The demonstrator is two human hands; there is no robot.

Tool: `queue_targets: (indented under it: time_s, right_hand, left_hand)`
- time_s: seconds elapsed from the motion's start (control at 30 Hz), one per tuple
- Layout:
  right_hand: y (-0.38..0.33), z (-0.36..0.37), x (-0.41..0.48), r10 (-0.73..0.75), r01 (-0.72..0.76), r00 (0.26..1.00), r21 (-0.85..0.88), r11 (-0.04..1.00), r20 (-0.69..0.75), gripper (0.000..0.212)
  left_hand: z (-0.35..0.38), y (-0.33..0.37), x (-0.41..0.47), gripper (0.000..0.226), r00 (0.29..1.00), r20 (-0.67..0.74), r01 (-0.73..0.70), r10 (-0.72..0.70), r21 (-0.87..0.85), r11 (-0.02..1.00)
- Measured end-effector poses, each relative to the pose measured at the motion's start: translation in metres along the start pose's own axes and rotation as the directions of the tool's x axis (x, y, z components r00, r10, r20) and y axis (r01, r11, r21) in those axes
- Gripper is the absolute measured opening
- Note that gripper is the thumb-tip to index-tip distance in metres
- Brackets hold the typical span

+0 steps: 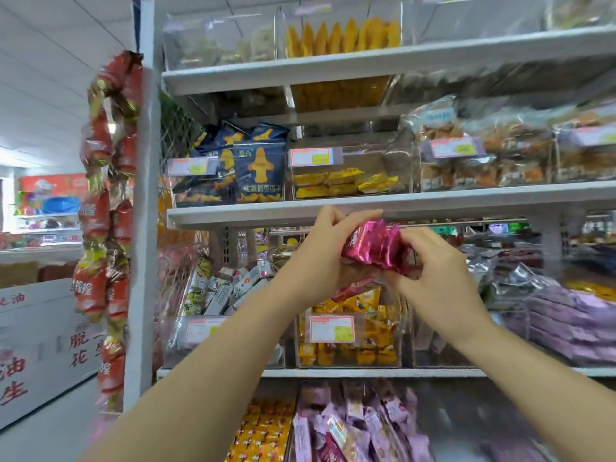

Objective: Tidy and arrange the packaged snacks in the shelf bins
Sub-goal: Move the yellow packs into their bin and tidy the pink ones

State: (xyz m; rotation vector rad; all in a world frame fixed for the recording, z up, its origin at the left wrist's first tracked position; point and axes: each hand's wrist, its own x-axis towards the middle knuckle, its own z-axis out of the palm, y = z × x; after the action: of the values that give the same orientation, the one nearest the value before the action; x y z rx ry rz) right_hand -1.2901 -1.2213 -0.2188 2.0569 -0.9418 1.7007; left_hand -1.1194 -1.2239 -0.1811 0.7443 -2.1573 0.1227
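Note:
A small stack of pink foil snack packets (376, 245) is held up in front of the white shelf edge (233, 213). My left hand (328, 251) grips the stack from the left and below, thumb across its top. My right hand (433, 265) pinches its right end. Directly under the hands stands a clear bin (350, 358) of yellow and red packets with a price label (331, 329). Left of it, a clear bin (200, 341) holds white and green packets.
Above the shelf edge are bins of dark blue bags (256, 165), yellow packets (343, 183) and brown cakes (480, 161). Purple packets (573, 325) lie at right and in the bottom tier (353, 425). A string of red sachets (106, 195) hangs on the left upright.

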Motion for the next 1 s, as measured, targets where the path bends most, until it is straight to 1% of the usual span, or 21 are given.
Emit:
queue_targets:
  time_s: [0.13, 0.23, 0.3, 0.37, 0.47, 0.57, 0.67, 0.73, 0.8, 0.9, 0.93, 1.0]
  right_hand:
    - [0.019, 0.016, 0.006, 0.034, -0.034, 0.998, 0.004, 0.999, -0.05, 0.034]
    - [0.033, 0.033, 0.009, 0.158, -0.152, 0.982, 0.062, 0.986, -0.108, 0.028]
    - [0.044, 0.046, 0.011, 0.247, -0.236, 0.959, 0.092, 0.967, -0.136, 0.029]
    - [0.054, 0.059, 0.014, 0.31, -0.299, 0.938, 0.093, 0.95, -0.155, 0.029]
    - [0.068, 0.074, 0.021, 0.416, -0.392, 0.893, 0.156, 0.907, -0.172, 0.031]
    - [0.077, 0.084, 0.032, 0.494, -0.458, 0.855, 0.217, 0.862, -0.158, 0.03]
    - [0.081, 0.094, 0.048, 0.549, -0.505, 0.83, 0.289, 0.814, -0.096, 0.028]
    - [0.085, 0.1, 0.058, 0.581, -0.541, 0.813, 0.312, 0.781, -0.045, 0.022]
    - [0.093, 0.105, 0.064, 0.605, -0.581, 0.796, 0.259, 0.771, -0.015, 0.016]
    - [0.104, 0.104, 0.071, 0.618, -0.622, 0.783, 0.08, 0.779, 0.071, 0.017]
    - [0.107, 0.101, 0.074, 0.622, -0.628, 0.777, 0.036, 0.778, 0.097, 0.018]
    - [0.112, 0.095, 0.078, 0.632, -0.637, 0.765, 0.003, 0.771, 0.128, 0.026]
  left_hand:
    - [0.012, -0.021, 0.015, 0.066, 0.995, -0.099, -0.015, 0.013, -0.023, 1.0]
    - [0.021, -0.039, 0.024, 0.054, 0.985, -0.168, 0.037, -0.038, -0.013, 0.999]
    - [0.027, -0.052, 0.029, 0.049, 0.983, -0.161, 0.089, -0.088, 0.004, 0.996]
    - [0.032, -0.067, 0.034, 0.049, 0.985, -0.12, 0.128, -0.122, 0.038, 0.991]
    - [0.036, -0.085, 0.039, 0.044, 0.99, -0.114, 0.095, -0.087, 0.067, 0.993]
    - [0.039, -0.101, 0.042, 0.052, 0.99, -0.142, 0.02, 0.006, 0.185, 0.983]
    - [0.041, -0.116, 0.047, 0.057, 0.993, -0.088, -0.054, 0.081, 0.282, 0.958]
    - [0.042, -0.126, 0.052, 0.058, 0.996, -0.055, -0.049, 0.067, 0.283, 0.958]
    - [0.043, -0.136, 0.058, 0.058, 0.999, -0.035, -0.016, 0.027, 0.271, 0.962]
    - [0.047, -0.147, 0.065, 0.056, 0.999, 0.005, 0.029, -0.031, 0.276, 0.961]
    - [0.048, -0.15, 0.068, 0.055, 0.999, 0.021, 0.033, -0.041, 0.287, 0.957]
    - [0.052, -0.155, 0.073, 0.053, 0.997, 0.05, 0.037, -0.056, 0.317, 0.948]
